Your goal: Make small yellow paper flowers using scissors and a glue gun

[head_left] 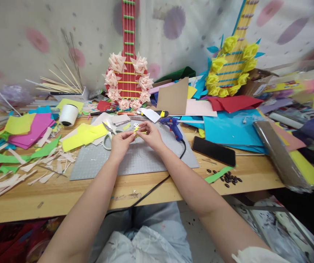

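Observation:
My left hand (121, 144) and my right hand (152, 136) meet above the grey cutting mat (88, 166), fingertips pinched together. Between them is a small yellow paper piece (136, 128) with a zigzag edge; the fingers cover much of it. Just left of my left hand, a pair of scissors (107, 142) with pale handles lies with its blades apart. A blue glue gun (174, 128) rests to the right of my right hand, its black cord (157, 185) running under my right forearm. Yellow paper sheets (84, 136) lie left of the scissors.
A red paper guitar (128, 75) with pink flowers and a yellow one (229, 69) lean at the back. Right of the mat are a phone (214, 151), black beads (229, 178) and blue sheets (230, 128). Paper scraps (47, 160) and a white roll (68, 115) are on the left.

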A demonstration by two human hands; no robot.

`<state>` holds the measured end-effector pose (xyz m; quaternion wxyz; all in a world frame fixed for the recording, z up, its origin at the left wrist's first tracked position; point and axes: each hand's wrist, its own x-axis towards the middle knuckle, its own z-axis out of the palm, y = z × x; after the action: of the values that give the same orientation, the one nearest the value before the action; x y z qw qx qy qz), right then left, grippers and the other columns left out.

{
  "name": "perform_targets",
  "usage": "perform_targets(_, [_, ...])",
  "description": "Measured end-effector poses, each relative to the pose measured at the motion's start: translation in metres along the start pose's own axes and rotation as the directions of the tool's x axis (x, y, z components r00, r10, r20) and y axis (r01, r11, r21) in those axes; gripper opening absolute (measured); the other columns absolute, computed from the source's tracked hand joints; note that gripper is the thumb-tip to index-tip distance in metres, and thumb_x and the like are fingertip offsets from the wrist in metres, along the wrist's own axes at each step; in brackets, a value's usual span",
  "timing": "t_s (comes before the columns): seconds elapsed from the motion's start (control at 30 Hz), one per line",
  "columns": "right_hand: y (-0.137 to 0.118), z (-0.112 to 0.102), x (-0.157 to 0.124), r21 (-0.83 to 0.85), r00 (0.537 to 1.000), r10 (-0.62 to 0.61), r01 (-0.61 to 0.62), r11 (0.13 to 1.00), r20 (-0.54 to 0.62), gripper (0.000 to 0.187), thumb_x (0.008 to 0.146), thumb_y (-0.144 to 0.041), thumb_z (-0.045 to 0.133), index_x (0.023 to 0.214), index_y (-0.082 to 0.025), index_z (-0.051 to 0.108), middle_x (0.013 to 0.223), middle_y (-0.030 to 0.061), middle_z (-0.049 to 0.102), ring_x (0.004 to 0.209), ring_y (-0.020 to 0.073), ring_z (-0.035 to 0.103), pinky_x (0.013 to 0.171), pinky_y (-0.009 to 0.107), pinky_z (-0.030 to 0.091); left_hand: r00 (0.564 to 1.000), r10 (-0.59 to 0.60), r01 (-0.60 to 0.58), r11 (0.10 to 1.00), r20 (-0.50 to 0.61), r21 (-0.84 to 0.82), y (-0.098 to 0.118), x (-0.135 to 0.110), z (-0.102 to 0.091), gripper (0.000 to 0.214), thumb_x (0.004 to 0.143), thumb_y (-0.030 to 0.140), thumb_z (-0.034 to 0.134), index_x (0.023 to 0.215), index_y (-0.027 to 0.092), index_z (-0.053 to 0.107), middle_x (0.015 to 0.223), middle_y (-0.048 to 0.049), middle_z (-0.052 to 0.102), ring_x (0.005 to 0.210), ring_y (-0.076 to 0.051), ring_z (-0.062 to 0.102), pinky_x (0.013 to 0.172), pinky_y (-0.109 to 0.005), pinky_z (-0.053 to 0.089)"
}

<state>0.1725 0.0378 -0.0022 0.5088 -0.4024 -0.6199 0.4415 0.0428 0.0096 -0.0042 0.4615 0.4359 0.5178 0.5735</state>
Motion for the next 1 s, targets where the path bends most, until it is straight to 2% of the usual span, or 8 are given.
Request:
perform_targets(0.3, [-0.003, -0.02, 0.004, 0.048, 0.998, 0.017, -0.014, 0.999, -0.064, 0.026, 0.061, -0.026, 0.063, 0.082, -0.021, 0.049, 0.07, -0.0026, 0.059, 0.069, 0.0126, 0.058, 0.072, 0.03, 0.047, 0.996, -0.051, 0.043, 0.995, -0.075, -0.094, 0.001, 0.002, -0.002, 0.032, 0.048, 0.03, 0.077, 0.073, 0.013, 0.069, 0.073, -0.0038, 0.067, 0.066, -0.013, 0.061, 0.072, -0.031, 0.052])
perform_targets(0.4, [-0.006, -0.023, 0.004, 0.134, 0.993, 0.029, -0.014, 0.991, -0.114, 0.026, 0.061, -0.027, 0.062, 0.082, -0.021, 0.048, 0.073, -0.002, 0.059, 0.071, 0.0127, 0.058, 0.072, 0.031, 0.048, 0.993, -0.098, 0.088, 0.987, -0.07, -0.135, 0.005, 0.0, -0.001, 0.032, 0.047, 0.029, 0.078, 0.073, 0.012, 0.068, 0.074, -0.0049, 0.067, 0.067, -0.014, 0.063, 0.071, -0.031, 0.052])
perform_targets(0.5, [-0.007, -0.016, 0.002, 0.213, 0.997, 0.055, -0.041, 0.976, -0.06, 0.029, 0.063, -0.03, 0.061, 0.086, -0.022, 0.047, 0.08, -0.0013, 0.061, 0.075, 0.0125, 0.058, 0.074, 0.031, 0.048, 0.991, -0.126, 0.119, 0.982, -0.04, -0.149, 0.008, -0.002, -0.001, 0.034, 0.047, 0.031, 0.078, 0.074, 0.012, 0.068, 0.074, -0.0055, 0.067, 0.067, -0.014, 0.063, 0.07, -0.031, 0.051])
perform_targets(0.63, [-0.002, 0.001, -0.001, 0.138, 0.995, 0.09, -0.096, 0.986, 0.043, 0.035, 0.061, -0.029, 0.065, 0.089, -0.022, 0.046, 0.076, -0.0019, 0.06, 0.069, 0.0122, 0.058, 0.07, 0.03, 0.047, 0.994, -0.105, 0.1, 0.986, -0.032, -0.135, 0.008, -0.002, -0.001, 0.035, 0.047, 0.033, 0.078, 0.074, 0.013, 0.069, 0.074, -0.0049, 0.068, 0.067, -0.013, 0.062, 0.07, -0.029, 0.05])
perform_targets(0.73, [0.003, 0.007, -0.001, 0.112, 0.997, 0.071, -0.073, 0.991, 0.027, 0.033, 0.062, -0.026, 0.064, 0.089, -0.021, 0.045, 0.071, -0.0028, 0.059, 0.067, 0.0125, 0.058, 0.069, 0.029, 0.047, 0.994, -0.088, 0.08, 0.989, -0.059, -0.125, 0.005, -0.001, -0.001, 0.033, 0.046, 0.033, 0.078, 0.072, 0.013, 0.069, 0.072, -0.0044, 0.067, 0.066, -0.013, 0.061, 0.071, -0.029, 0.05])
perform_targets(0.87, [0.003, 0.005, -0.001, 0.129, 1.0, 0.001, -0.005, 0.992, 0.031, 0.032, 0.063, -0.025, 0.063, 0.089, -0.021, 0.045, 0.074, -0.002, 0.06, 0.071, 0.013, 0.06, 0.071, 0.028, 0.047, 0.995, -0.073, 0.065, 0.991, -0.07, -0.118, 0.002, 0.001, 0.0, 0.033, 0.046, 0.034, 0.078, 0.071, 0.013, 0.069, 0.071, -0.0044, 0.067, 0.064, -0.012, 0.06, 0.071, -0.03, 0.05])
perform_targets(1.0, [0.0, 0.002, -0.002, 0.119, 0.999, -0.027, 0.023, 0.993, 0.037, 0.031, 0.063, -0.027, 0.063, 0.089, -0.021, 0.046, 0.075, -0.0024, 0.061, 0.07, 0.0123, 0.06, 0.067, 0.027, 0.046, 0.996, -0.081, 0.077, 0.989, -0.031, -0.127, 0.004, 0.0, 0.0, 0.034, 0.048, 0.035, 0.077, 0.073, 0.014, 0.069, 0.073, -0.0053, 0.067, 0.066, -0.013, 0.061, 0.069, -0.029, 0.05])
